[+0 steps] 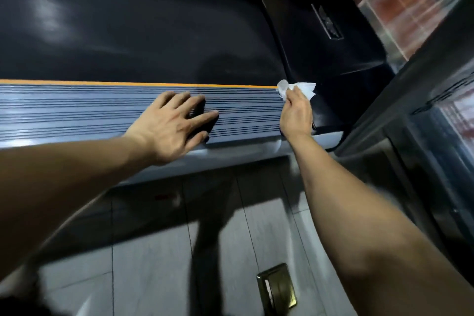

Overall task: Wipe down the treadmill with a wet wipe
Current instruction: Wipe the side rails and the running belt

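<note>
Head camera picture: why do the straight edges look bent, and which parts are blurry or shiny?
Head view: the wide-angle lens bows the ribbed side rail; glare streaks the black belt; the right edge smears with motion blur; both hands, left hand and right hand holding the wet wipe, cast shadows onto the floor tiles.

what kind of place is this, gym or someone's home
Cannot tell which: an indoor room with a treadmill, its ribbed side rail being wiped, on a grey tiled floor with a brass floor socket.

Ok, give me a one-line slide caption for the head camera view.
Right hand wipes the treadmill's ribbed side rail end with a white wet wipe; left hand rests flat on it.
</note>
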Tool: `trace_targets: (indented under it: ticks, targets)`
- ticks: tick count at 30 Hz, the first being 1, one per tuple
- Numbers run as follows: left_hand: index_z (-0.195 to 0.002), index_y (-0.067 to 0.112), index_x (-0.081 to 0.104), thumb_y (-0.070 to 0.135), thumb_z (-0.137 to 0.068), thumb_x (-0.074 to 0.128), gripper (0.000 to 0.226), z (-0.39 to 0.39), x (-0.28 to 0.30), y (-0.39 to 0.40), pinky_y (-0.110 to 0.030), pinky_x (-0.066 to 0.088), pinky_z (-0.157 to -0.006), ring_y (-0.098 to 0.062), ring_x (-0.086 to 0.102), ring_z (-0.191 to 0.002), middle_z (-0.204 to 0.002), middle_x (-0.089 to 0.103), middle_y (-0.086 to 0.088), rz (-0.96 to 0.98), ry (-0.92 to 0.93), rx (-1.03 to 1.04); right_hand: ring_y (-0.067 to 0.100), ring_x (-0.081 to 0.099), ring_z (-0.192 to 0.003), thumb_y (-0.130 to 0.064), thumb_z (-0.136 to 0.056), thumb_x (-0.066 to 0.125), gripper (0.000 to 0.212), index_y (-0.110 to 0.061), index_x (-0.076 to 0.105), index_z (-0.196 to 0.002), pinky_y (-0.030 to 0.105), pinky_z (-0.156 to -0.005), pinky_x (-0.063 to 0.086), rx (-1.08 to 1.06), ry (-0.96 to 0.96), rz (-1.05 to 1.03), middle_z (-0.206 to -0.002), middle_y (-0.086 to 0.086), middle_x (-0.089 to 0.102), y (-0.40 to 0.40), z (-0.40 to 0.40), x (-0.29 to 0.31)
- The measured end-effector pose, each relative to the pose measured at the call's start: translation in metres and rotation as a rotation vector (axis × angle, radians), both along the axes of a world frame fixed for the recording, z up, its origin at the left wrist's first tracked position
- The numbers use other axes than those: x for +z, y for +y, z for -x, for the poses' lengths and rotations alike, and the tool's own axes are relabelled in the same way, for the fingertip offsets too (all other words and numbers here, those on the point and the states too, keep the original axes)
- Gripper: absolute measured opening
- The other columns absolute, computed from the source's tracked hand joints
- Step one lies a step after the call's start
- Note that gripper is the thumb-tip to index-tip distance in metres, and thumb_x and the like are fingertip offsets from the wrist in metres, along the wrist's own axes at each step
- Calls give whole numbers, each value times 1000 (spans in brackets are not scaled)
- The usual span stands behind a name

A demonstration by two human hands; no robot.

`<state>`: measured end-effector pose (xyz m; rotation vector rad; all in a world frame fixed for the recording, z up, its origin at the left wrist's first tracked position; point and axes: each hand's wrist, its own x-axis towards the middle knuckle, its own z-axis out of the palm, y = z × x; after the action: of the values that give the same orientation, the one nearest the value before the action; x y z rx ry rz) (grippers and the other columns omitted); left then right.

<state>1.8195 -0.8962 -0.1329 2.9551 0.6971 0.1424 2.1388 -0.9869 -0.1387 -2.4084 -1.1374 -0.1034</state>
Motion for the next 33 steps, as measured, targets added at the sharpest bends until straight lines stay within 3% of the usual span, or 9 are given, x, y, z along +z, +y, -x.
trace_targets:
  ticks: [4, 7, 11, 15, 19, 22, 27, 31, 33]
  targets:
    - [-163, 24, 22, 60, -103, 15, 70, 34, -13, -5, -51, 14, -125, -35, 25, -154, -168, 24, -11, -14, 48, 76, 34, 55, -124, -8, -102, 38, 36, -7, 65, -127, 40, -100, 44, -16, 89, -14, -132, 12, 63, -1, 11, 7]
    - [-164, 30, 8, 63, -102, 5, 71, 34, -21, -3, -48, 6, -128, -27, 8, -158, -171, 8, -4, 12, 36, 88, 27, 61, -106, -10, -103, 46, 24, -11, 68, -113, 31, -84, 45, 195, 143, -47, -115, 5, 68, 9, 59, 13]
    - [-164, 29, 9, 64, -101, 1, 73, 37, -18, -10, -47, 5, -128, -25, 6, -158, -171, 8, -4, 0, 20, 115, 22, 54, -129, -4, -99, 50, 36, -11, 66, -131, 28, -106, 39, 509, 204, -44, -141, 4, 61, 17, 115, 9]
    - [-164, 32, 10, 65, -101, 3, 72, 40, -16, -10, -48, 9, -128, -25, 9, -158, -170, 11, -4, 34, 51, 122, 35, 61, -117, -22, -98, 41, 40, -20, 64, -130, 35, -92, 46, 266, 190, 0, -134, 10, 64, 11, 56, 16]
    - [-164, 35, 8, 66, -100, 4, 71, 40, -17, -10, -47, 8, -128, -22, 5, -158, -170, 7, -1, 36, 43, 142, 42, 56, -114, -11, -102, 37, 31, -9, 61, -123, 38, -87, 40, -52, 172, 92, -132, 19, 59, 4, 3, 23]
    - [-163, 37, 4, 67, -99, 3, 71, 39, -17, -11, -46, 5, -129, -21, 1, -159, -171, 2, 1, 49, 33, 138, 42, 60, -108, -13, -102, 41, 31, -15, 65, -121, 35, -76, 38, -51, 223, 6, -123, 17, 65, 10, 41, 16]
    - [-162, 40, 0, 69, -99, 3, 70, 42, -14, -10, -44, 2, -129, -20, -5, -158, -171, -1, 3, 68, 30, 128, 29, 56, -126, -4, -95, 49, 45, -22, 66, -133, 35, -99, 44, 357, 197, -4, -143, 0, 60, 5, 124, 10]
    - [-162, 42, -1, 69, -99, 4, 68, 41, -12, -11, -42, -1, -128, -19, -6, -158, -170, -2, 5, 77, 22, 136, 41, 63, -105, -6, -92, 51, 42, -25, 70, -125, 39, -79, 44, 125, 120, 57, -119, 18, 70, -13, 65, 20]
    - [-162, 41, 0, 69, -100, 5, 68, 41, -14, -11, -42, -1, -128, -19, -5, -158, -170, -1, 5, 74, 19, 136, 43, 60, -110, -5, -95, 46, 41, -19, 69, -125, 40, -82, 43, -56, 109, 63, -122, 22, 66, -27, 28, 26]
